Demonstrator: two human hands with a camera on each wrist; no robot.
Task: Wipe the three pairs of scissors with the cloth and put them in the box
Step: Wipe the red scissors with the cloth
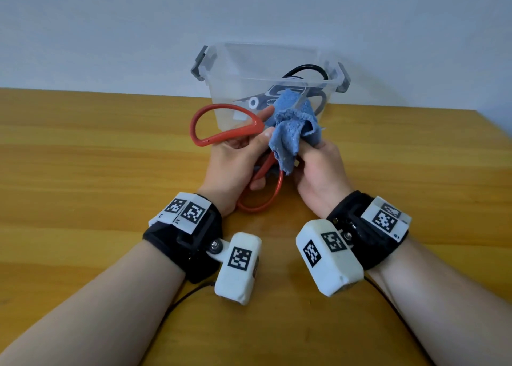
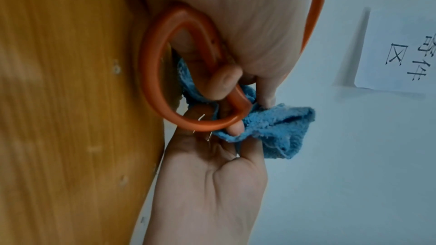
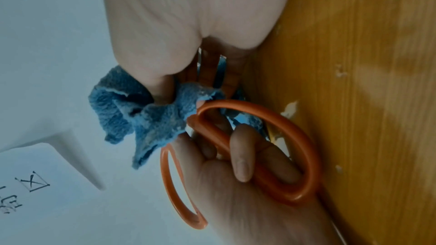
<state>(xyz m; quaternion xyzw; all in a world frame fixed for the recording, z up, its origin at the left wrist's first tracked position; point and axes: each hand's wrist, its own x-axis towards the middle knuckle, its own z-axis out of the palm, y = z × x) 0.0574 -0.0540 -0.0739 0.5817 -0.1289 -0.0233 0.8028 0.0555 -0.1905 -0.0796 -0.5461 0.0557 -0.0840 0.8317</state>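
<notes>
Orange scissors (image 1: 221,127) gripped, left hand (image 1: 235,166) fingers curled | right hand (image 1: 318,174) fingers bunch cloth (image 1: 293,127)

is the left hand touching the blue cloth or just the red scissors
Touching. The left wrist view shows the left hand fingertips pressed against the blue cloth while gripping the red scissors.

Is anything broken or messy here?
Nothing looks broken or spilled. The left hand holds the orange scissors while the right hand wipes them with the blue cloth. Dark scissors lie in the clear box.
</notes>
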